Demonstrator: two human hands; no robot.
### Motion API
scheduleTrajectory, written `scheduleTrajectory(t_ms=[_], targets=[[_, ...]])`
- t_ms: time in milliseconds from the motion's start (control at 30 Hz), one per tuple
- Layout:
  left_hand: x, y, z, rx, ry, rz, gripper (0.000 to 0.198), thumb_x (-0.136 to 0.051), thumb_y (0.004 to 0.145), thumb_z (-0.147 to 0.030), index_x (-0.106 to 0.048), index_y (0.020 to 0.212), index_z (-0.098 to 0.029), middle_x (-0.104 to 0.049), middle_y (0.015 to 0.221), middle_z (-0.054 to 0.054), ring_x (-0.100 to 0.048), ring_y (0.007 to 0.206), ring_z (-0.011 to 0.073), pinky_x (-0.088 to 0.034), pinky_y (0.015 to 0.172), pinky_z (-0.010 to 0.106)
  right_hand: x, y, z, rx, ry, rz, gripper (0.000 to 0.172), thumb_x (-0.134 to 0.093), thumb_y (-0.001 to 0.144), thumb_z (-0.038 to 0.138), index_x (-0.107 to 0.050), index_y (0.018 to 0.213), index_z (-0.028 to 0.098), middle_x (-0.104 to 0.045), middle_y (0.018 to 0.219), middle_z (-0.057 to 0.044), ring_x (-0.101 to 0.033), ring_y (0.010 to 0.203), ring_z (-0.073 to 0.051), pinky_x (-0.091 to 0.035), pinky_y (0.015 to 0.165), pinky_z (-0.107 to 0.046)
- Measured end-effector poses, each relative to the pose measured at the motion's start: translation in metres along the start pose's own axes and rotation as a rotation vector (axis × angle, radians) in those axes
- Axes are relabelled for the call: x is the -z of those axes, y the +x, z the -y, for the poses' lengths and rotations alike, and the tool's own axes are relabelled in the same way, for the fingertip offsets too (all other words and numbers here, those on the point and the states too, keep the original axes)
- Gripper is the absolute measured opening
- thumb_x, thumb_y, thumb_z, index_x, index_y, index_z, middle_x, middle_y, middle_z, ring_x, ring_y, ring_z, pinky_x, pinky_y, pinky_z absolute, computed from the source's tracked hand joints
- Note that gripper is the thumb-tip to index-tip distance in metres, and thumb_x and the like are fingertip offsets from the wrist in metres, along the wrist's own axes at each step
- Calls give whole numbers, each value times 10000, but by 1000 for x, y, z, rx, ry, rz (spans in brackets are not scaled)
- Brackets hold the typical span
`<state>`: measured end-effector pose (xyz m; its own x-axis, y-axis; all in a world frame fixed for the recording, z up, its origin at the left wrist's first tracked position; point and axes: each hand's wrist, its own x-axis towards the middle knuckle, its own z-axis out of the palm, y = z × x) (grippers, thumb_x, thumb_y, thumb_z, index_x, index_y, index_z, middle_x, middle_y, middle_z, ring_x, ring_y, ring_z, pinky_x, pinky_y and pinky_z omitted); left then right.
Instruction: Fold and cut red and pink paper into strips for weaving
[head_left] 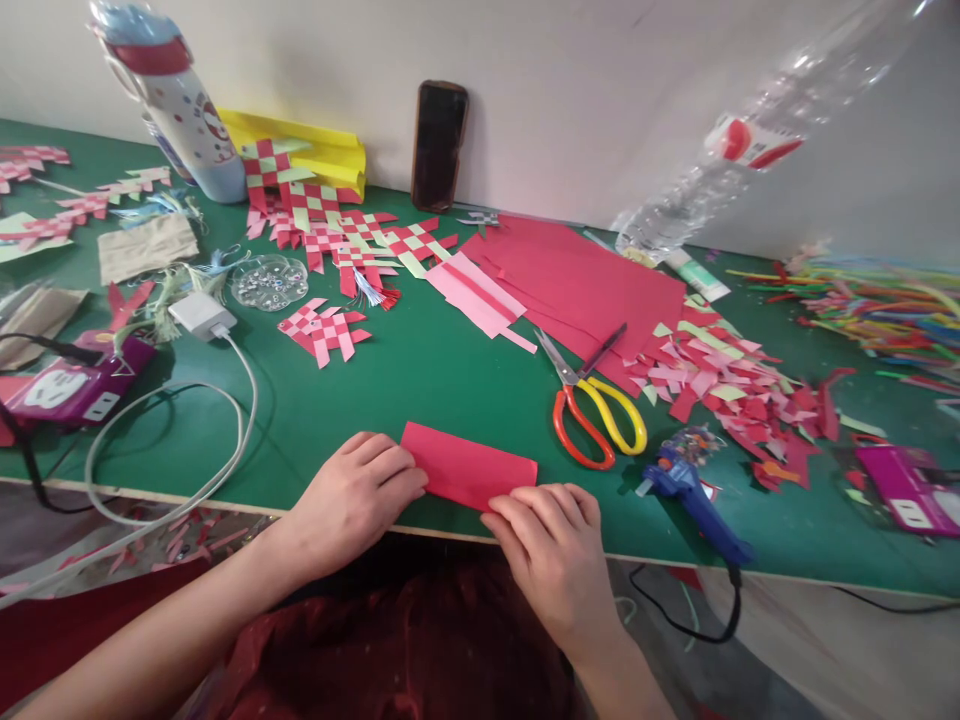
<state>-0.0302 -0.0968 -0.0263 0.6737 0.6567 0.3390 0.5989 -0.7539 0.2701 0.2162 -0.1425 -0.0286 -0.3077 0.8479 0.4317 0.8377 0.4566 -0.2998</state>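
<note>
A red piece of paper (474,462), which looks folded, lies at the front edge of the green table between my hands. My left hand (367,485) grips its left end with curled fingers, the thumb hidden underneath. At the lower right corner, my right hand (555,530) pinches the same paper between thumb and fingers. Scissors (589,400) with one red and one yellow handle lie spread beyond my right hand. Pink paper strips (480,292) rest on a stack of red paper sheets (577,280) farther back.
A blue glue gun (694,500) and paper scraps (742,385) are on the right, near a leaning plastic bottle (697,190). Woven paper fish (326,330), a bead dish (270,282), a white charger cable (247,400) and a water bottle (187,120) occupy the left. A phone (439,145) leans on the wall.
</note>
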Motion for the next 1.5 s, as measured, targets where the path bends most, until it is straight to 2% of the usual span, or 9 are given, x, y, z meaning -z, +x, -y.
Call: scheduleTrajectory(t_ms=[100, 267, 400, 500, 667, 967, 1133, 1333, 1500], targets=[[0, 2, -1, 22, 12, 18, 198, -451, 978, -165, -646, 948, -180, -654, 879, 33, -547, 804, 174, -412, 758, 344, 2, -2, -2, -7, -7, -17, 88, -590, 933, 243, -667, 897, 218, -680, 821, -17, -557, 813, -166, -347, 847, -348], [0, 10, -7, 0, 57, 51, 156, -530, 963, -287, -646, 1005, -193, -645, 885, 32, -544, 832, 194, -410, 779, 365, 1, -1, -2, -7, 9, -30, 124, -554, 951, 238, -656, 885, 215, -680, 839, -24, -549, 823, -168, -359, 844, -339], [-4, 15, -12, -29, 22, 22, 151, -492, 978, -216, -643, 976, -203, -638, 867, 15, -537, 818, 172, -409, 801, 348, 1, 1, 2, -33, 15, 24, 114, -570, 942, 268, -665, 901, 222, -675, 849, -20, -552, 841, -171, -344, 858, -355], [-8, 16, -14, -20, -4, 47, 169, -472, 979, -188, -641, 970, -198, -627, 865, 18, -544, 823, 171, -408, 802, 346, -3, 4, 9, -32, 15, 61, 133, -578, 938, 313, -684, 960, 236, -675, 872, -19, -555, 860, -178, -329, 864, -374], [-10, 12, -13, -18, -29, 27, 177, -467, 988, -206, -636, 937, -194, -638, 866, 13, -542, 807, 169, -404, 786, 339, -12, 8, 16, -5, 45, 30, 144, -566, 948, 271, -700, 989, 239, -687, 871, -9, -557, 821, -154, -327, 866, -365], [0, 6, -6, -9, -60, -12, 214, -450, 1002, -208, -646, 921, -180, -659, 856, 17, -555, 800, 165, -387, 762, 332, 0, -8, 0, -30, 14, -2, 113, -579, 945, 252, -690, 954, 243, -698, 852, -7, -576, 813, -155, -315, 869, -371], [1, 10, -5, 28, -17, 54, 233, -444, 1008, -250, -635, 898, -176, -643, 845, 21, -547, 785, 172, -372, 756, 344, 4, -10, -7, -50, 24, 34, 112, -579, 943, 284, -681, 950, 238, -692, 858, -15, -578, 844, -173, -330, 880, -372], [3, 19, -5, 93, 47, 162, 312, -377, 1025, -268, -617, 847, -181, -611, 805, 23, -535, 743, 187, -356, 732, 358, 8, -2, -7, -47, -14, 57, 164, -515, 972, 255, -651, 889, 218, -685, 825, -17, -573, 812, -167, -330, 833, -348], [5, 23, -5, 146, 83, 207, 287, -395, 1018, -287, -606, 854, -182, -611, 799, 22, -554, 738, 191, -360, 724, 355, 9, 2, -11, -76, -62, 102, 219, -482, 984, 279, -626, 836, 208, -659, 787, -19, -557, 777, -169, -317, 783, -342]])
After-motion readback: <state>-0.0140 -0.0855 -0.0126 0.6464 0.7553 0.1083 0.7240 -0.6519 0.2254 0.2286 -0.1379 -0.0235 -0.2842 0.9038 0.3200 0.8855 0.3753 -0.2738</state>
